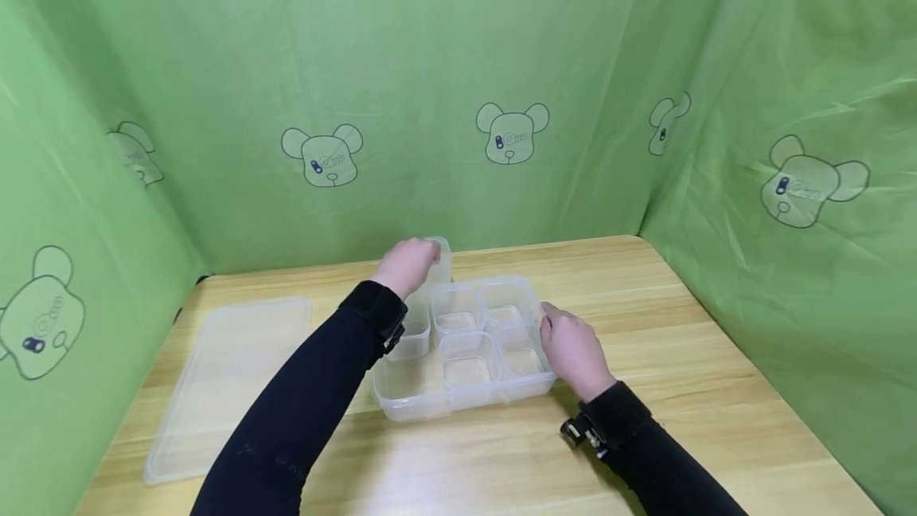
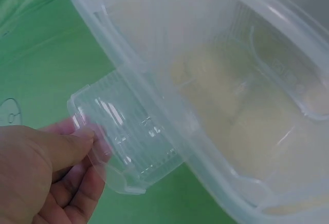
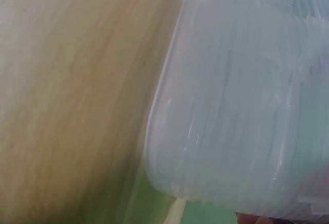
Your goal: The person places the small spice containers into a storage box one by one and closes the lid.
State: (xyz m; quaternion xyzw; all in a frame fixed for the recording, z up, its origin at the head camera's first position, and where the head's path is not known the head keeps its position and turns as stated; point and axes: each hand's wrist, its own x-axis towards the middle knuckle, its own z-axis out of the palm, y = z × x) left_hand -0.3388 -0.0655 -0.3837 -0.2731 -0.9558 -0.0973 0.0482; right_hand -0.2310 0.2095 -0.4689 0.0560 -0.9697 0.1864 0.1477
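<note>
Your left fingers [image 2: 74, 147] pinch clear flap [image 2: 128, 131] | right fingers [image 1: 555, 323] grip box [image 1: 415, 407], likely steadying it | lid [image 1: 236, 365] near left edge of desk [image 1: 680, 341]

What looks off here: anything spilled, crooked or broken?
One gap: the front-left corner of the clear outer box appears bare, while the small front-middle box to its right sits in place, so the layout looks incomplete. No spill or damage shows.

Table [image 1: 688, 357], pale yellowish wood-grain top, bearing directly: one flat lid [image 1: 232, 388], translucent, rectangular, laid at the left, partly hidden by a dark sleeve [image 1: 301, 412]; one open-topped box [image 1: 480, 398], translucent plastic, standing near the middle, right of the lid.
</note>
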